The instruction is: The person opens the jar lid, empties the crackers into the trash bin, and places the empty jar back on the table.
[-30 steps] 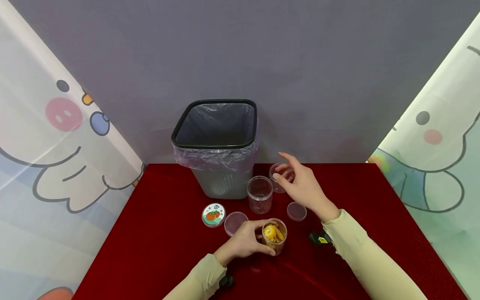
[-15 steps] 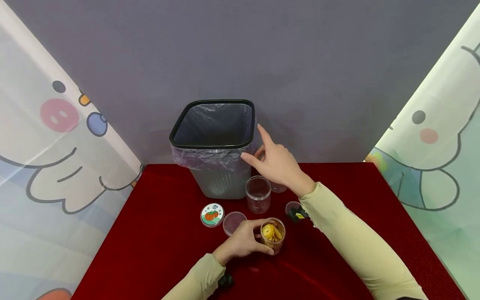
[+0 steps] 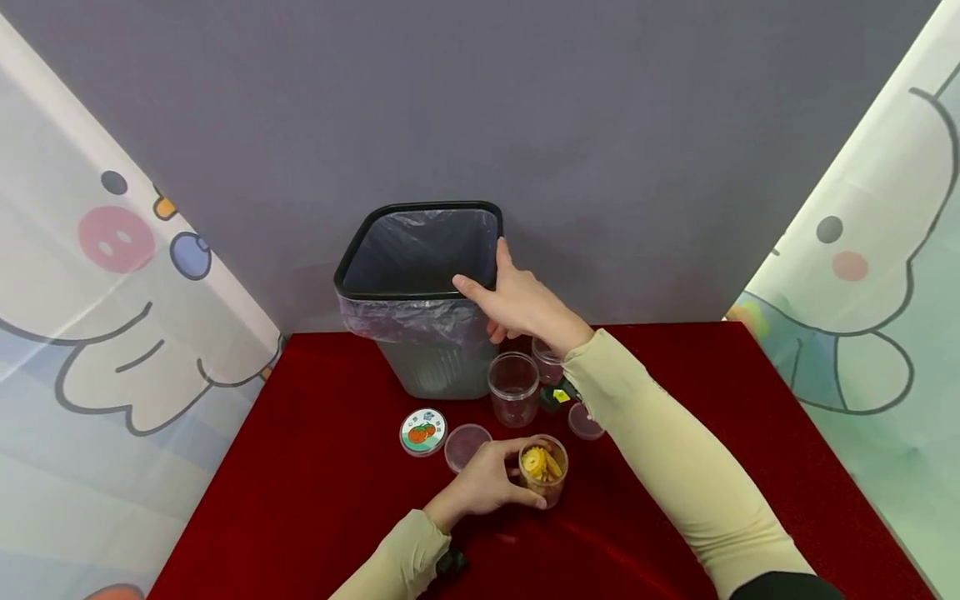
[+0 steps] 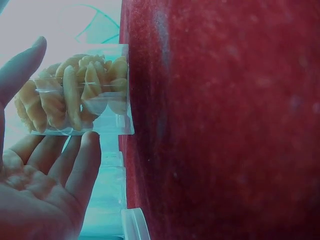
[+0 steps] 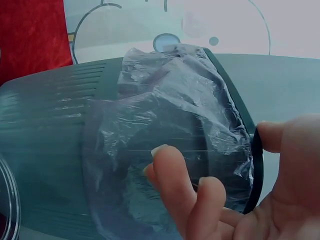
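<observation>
My left hand [image 3: 487, 479] is wrapped around a clear plastic jar [image 3: 543, 492] standing on the red cloth, thumb on the near side and fingers on the far side. Ridged yellow snack pieces [image 3: 542, 462] fill the uncovered jar; the left wrist view shows them stacked behind its clear wall [image 4: 75, 95]. At the right rim of a grey bin [image 3: 442, 367], my right hand [image 3: 525, 304] has its thumb over the opening and its index finger straight along the rim. Its other fingers hang loosely bent outside, in front of the plastic liner [image 5: 165, 100] in the right wrist view.
Beside the bin stand two empty clear jars, one in front [image 3: 513, 392] and one partly behind my right wrist [image 3: 547, 362]. A lid with a tomato picture [image 3: 423, 432] and two clear lids [image 3: 467, 442] [image 3: 585, 422] lie on the red cloth [image 3: 315, 483]. A grey wall [image 3: 637, 167] rises behind.
My right hand has moved left and away from me, from over the rear clear jar to the bin's right rim. My left hand keeps holding the filled jar in place.
</observation>
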Motion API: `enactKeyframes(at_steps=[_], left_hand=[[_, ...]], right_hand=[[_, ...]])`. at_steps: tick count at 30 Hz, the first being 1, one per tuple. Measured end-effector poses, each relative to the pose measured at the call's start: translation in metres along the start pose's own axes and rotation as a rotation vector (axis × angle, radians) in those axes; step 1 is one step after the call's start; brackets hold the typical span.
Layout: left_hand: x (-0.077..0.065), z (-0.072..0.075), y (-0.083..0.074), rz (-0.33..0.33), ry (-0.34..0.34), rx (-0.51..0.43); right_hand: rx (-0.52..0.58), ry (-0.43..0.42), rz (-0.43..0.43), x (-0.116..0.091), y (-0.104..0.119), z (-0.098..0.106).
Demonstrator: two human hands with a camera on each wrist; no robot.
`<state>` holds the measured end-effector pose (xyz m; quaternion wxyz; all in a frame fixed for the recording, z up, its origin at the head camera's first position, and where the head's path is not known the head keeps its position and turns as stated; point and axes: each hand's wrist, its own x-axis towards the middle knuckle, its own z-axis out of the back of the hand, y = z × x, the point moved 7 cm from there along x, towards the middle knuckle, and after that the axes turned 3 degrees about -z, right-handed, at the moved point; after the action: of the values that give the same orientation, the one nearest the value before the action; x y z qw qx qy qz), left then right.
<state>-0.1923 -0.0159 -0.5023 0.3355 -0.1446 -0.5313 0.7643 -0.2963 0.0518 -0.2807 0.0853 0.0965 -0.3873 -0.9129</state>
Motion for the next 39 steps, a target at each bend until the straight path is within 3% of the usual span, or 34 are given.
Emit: enactKeyframes(at_steps=[9, 14, 20, 24, 31, 39], left_hand=[[-0.001, 0.001, -0.003, -0.023, -0.025, -0.025], [-0.005, 0.013, -0.010, -0.021, -0.080, -0.013], [-0.019, 0.047, -0.019, 0.017, -0.199, 0.065], [-0.031, 0.073, -0.026, 0.026, -0.278, 0.059], [-0.054, 0.119, -0.042, 0.045, -0.433, 0.176], [-0.075, 0.162, -0.066, -0.017, -0.557, 0.272]], right_hand=[[0.087, -0.008, -0.001, 0.000, -0.006, -0.003], [0.099, -0.020, -0.001, 0.000, -0.006, -0.003], [0.098, -0.019, -0.001, 0.000, -0.007, -0.003], [0.092, -0.024, 0.002, 0.001, -0.007, -0.004], [0.086, -0.019, -0.004, 0.003, -0.007, -0.005], [0.086, -0.026, -0.021, 0.003, -0.006, -0.005]])
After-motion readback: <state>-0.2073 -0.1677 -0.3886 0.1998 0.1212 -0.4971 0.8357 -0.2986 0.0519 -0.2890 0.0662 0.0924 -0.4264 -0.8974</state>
